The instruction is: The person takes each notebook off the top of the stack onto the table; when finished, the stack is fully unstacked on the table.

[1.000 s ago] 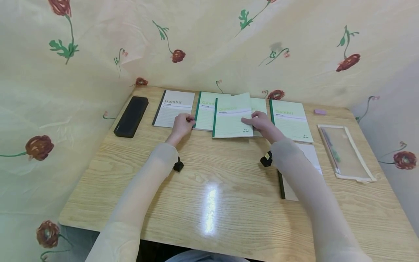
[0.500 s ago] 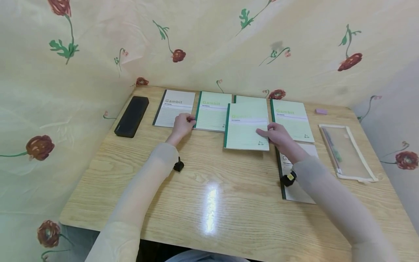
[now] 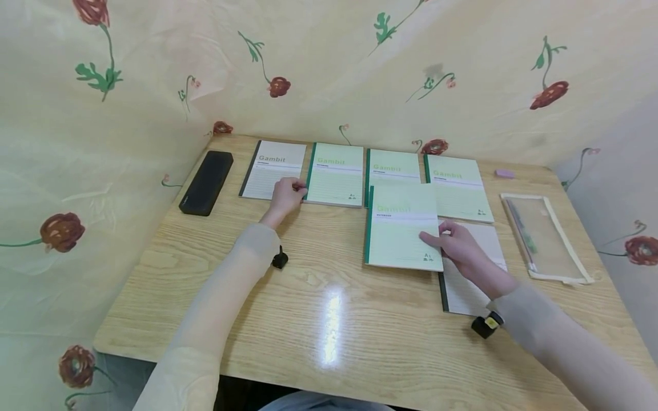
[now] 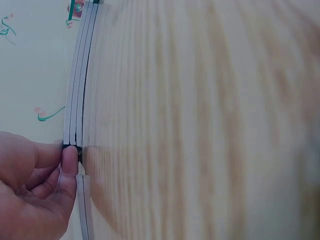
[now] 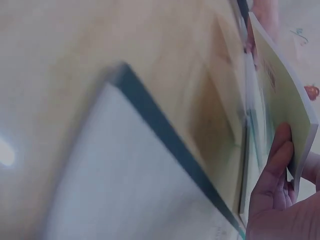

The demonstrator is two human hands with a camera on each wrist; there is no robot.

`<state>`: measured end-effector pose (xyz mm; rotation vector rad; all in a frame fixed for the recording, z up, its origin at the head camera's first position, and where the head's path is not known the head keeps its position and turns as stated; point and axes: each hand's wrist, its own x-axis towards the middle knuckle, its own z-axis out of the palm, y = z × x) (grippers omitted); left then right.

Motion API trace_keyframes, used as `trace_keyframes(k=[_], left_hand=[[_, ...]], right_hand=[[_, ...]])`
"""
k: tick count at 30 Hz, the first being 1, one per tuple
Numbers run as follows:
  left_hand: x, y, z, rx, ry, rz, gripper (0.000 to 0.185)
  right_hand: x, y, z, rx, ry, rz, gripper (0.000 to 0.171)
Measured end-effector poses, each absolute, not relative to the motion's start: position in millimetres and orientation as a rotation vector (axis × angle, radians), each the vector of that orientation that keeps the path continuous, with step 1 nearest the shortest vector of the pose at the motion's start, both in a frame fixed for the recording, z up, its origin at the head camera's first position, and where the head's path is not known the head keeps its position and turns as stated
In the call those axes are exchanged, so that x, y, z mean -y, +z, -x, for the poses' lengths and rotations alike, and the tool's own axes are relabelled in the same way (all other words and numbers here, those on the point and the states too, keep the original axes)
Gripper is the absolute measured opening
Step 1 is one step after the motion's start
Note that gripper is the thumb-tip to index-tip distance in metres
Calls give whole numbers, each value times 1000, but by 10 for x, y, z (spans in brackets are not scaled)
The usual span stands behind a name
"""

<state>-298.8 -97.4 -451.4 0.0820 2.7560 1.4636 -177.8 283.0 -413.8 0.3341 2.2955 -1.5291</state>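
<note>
Notebooks, Gambit brand, lie across the far side of our wooden table (image 3: 329, 297). Left to right: a black case (image 3: 206, 182) near the left wall; a grey-white notebook (image 3: 272, 169); then three green notebooks in a row (image 3: 335, 173) (image 3: 393, 165) (image 3: 457, 185), edges just beside one another. Our left hand (image 3: 285, 194) pinches the near corners where the grey-white and first green notebooks meet, thumb and fingers curled on the edges, as the left wrist view shows. Our right hand (image 3: 459, 246) grips a fourth green notebook (image 3: 402, 233) by its right edge, thumb on the cover; it looks lifted off the table, near of the row and partly over another grey-white notebook (image 3: 470, 268). Further right lie a clear pencil pouch (image 3: 542, 237) and a pink eraser (image 3: 504, 173).

Judgement: four notebooks seem placed, the held one and the one beneath are still loose. Open room lies on the near half of the table; far and left edges meet the floral curtain (image 3: 329, 68).
</note>
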Motion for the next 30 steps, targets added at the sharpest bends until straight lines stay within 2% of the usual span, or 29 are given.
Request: trace_keyframes(k=[13,30], left_hand=[[978,-4512,2980,-2752,1480,-77,19],[964,-4509,2970,-2715,1485,-35,20]], right_hand=[[-2834,-4258,1383,-2246,-1523,-373,42],[-2752,-4305,1272,-2380,-1340,-310,48]])
